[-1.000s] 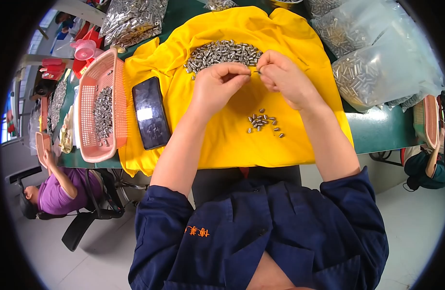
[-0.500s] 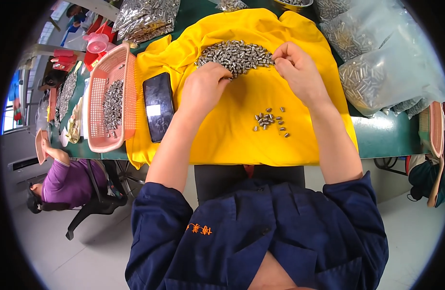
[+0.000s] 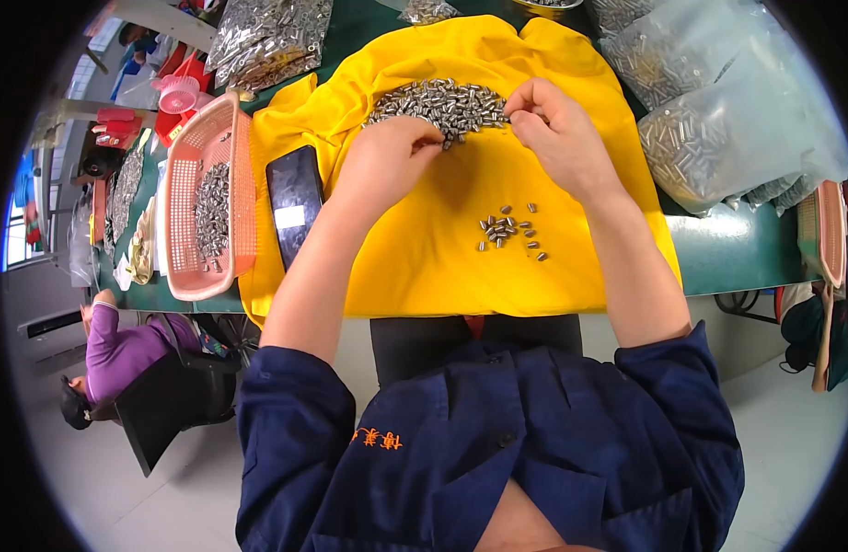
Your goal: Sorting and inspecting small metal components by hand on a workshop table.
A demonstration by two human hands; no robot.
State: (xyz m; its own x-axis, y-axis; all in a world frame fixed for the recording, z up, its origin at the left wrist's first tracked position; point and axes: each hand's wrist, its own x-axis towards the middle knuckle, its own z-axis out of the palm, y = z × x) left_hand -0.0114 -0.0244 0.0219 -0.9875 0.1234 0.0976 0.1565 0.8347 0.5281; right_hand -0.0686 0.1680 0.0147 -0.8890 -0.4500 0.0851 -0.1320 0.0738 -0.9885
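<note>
A heap of small, shiny metal cylinders (image 3: 447, 99) lies on a yellow cloth (image 3: 424, 248) spread over the table. At the heap's near left edge is my left hand (image 3: 392, 156), thumb and fingers pinched together; whatever lies between the tips is hidden. My right hand (image 3: 562, 138) is at the heap's right edge with its fingers curled and thumb drawn in, fingertips against the outermost pieces. I cannot make out what it pinches. Nearer to me on the cloth, a loose group of the same cylinders (image 3: 500, 232) lies scattered, below and between my hands.
Left of the cloth stands a pink plastic basket (image 3: 177, 216) with more metal pieces, beside a black phone (image 3: 293, 198). Clear bags of metal parts (image 3: 686, 152) crowd the right side; another bag (image 3: 267, 41) lies at the far left. A person in purple (image 3: 134, 354) sits at left.
Both hands stay at the heap with only slight shifts of the fingers. The view has moved a little. At the left, the person in purple has lowered a pink basket and turned with the chair.
</note>
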